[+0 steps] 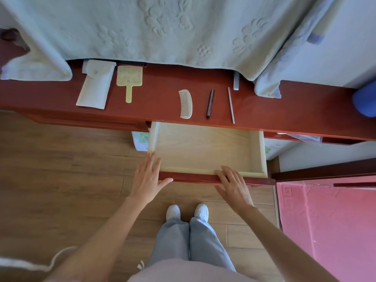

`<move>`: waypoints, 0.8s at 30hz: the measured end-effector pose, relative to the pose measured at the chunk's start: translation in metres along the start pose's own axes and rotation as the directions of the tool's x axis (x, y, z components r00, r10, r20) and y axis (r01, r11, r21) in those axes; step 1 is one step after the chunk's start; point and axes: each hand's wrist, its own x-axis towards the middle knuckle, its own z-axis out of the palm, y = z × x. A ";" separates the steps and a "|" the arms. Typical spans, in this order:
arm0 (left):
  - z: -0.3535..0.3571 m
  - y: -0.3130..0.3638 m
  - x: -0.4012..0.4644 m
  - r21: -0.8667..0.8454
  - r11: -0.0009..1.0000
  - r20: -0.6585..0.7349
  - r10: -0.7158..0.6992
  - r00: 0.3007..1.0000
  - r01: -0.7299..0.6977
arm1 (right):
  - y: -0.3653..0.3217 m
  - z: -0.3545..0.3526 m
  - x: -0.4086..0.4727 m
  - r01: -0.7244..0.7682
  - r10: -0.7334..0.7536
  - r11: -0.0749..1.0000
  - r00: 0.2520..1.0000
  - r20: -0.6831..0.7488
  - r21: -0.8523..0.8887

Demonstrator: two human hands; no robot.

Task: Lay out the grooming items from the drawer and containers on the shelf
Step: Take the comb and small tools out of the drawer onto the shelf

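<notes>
Since the pale wooden drawer [205,147] stands pulled out and shows nothing but its bare bottom, the emptying step looks finished and the closing of the drawer seems to be the step in hand. On the red-brown shelf [162,88] just above it, the grooming items lie in a loose row, each apart from the next: a cream comb [186,104] with its teeth to the left, a dark slim stick [210,103] beside it, and a thin grey rod [231,105] to the right of that. Farther left lie a yellow hand mirror [129,79] with its handle toward the viewer, and a white pouch [95,84] with a flap, close beside the mirror. A short grey object [236,80] pokes out from under a pale green blanket [162,27] that hangs over the back of the shelf. The left hand [147,177] rests flat, fingers straight, over the drawer's near left corner, holding nothing. The right hand [232,183] lies flat with spread fingers on the drawer's red front edge, also holding nothing. The next move probably calls for an even push from both palms, so the drawer slides in straight. Below are a wooden floor [61,159], white shoes, and a pink cloth [325,220] at right.
</notes>
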 end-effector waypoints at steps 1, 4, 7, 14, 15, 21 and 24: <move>0.001 0.000 0.000 0.006 1.000 -0.009 0.021 1.000 -0.021 | 0.003 -0.002 0.002 -0.025 0.025 1.000 0.999 -0.027 -0.008; 0.004 -0.002 0.002 0.011 0.997 -0.045 0.075 0.996 -0.075 | 0.013 -0.010 0.006 -0.091 0.089 0.995 0.995 -0.050 -0.048; 0.003 -0.003 0.007 0.024 0.992 -0.078 0.125 0.989 -0.124 | 0.019 -0.012 0.008 -0.130 0.127 0.988 0.991 -0.036 -0.087; -0.019 -0.002 0.050 0.043 0.994 -0.127 0.108 0.986 -0.103 | 0.050 -0.024 0.032 -0.331 0.327 0.941 0.943 -0.064 -0.065; -0.022 -0.002 0.058 0.041 0.994 -0.124 0.102 0.987 -0.098 | 0.054 -0.026 0.040 -0.341 0.338 0.938 0.939 -0.059 -0.064; -0.042 -0.003 0.104 0.052 0.996 -0.143 0.073 0.987 -0.066 | 0.068 -0.035 0.090 -0.338 0.337 0.935 0.941 -0.026 -0.109; -0.046 -0.007 0.121 0.075 0.994 -0.142 0.089 0.986 -0.079 | 0.074 -0.038 0.106 -0.315 0.317 0.939 0.948 -0.010 -0.139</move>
